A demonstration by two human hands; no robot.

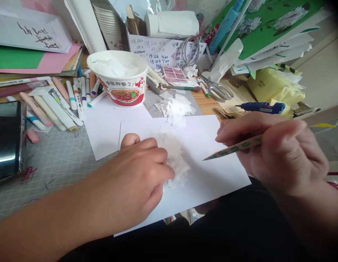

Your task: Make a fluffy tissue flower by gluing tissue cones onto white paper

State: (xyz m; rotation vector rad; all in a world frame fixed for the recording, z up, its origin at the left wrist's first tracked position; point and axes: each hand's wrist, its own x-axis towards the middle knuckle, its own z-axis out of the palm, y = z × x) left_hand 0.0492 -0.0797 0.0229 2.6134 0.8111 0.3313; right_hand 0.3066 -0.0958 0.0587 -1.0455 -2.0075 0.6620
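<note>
My left hand (139,171) rests on a white sheet of paper (212,160), fingers curled and pressed onto a fluffy white tissue-paper flower (176,156). My right hand (278,153) is closed around a thin pencil with a green pattern (231,149); its tip points left toward the flower, a short way above the sheet. A second white sheet (106,123) lies partly under the first.
A paper bowl (122,78) with crumpled tissue stands behind the sheets. Several markers (62,105) lie left of it. Cut tissue squares (176,107), scissors (218,91) and a blue pen (263,107) lie at the back right. A grey cutting mat (49,160) covers the desk; a dark case (7,140) sits at the left edge.
</note>
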